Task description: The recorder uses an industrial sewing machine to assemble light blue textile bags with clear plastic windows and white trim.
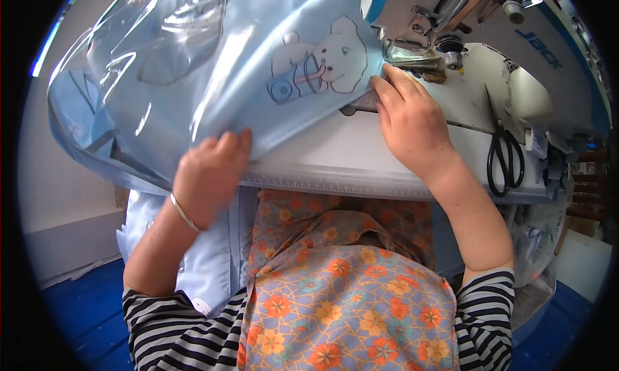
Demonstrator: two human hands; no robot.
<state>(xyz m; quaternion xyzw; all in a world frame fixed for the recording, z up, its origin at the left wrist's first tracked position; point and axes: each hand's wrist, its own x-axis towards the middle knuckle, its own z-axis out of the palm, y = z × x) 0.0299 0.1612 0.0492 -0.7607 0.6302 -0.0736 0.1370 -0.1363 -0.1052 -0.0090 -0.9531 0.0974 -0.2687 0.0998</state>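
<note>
Head view: left hand [207, 177] at seven o'clock pinches the pale blue bag [213, 68]; right hand [406, 116], fingers pressed flat, feeds its edge toward the sewing machine [490, 42] at one o'clock. Guiding seems underway; steady alignment needed.

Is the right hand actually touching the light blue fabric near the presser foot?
Touching. The head view shows the right hand lying flat, its fingertips pressing the edge of the light blue fabric beside the sewing machine's presser foot, no gap visible.
</note>
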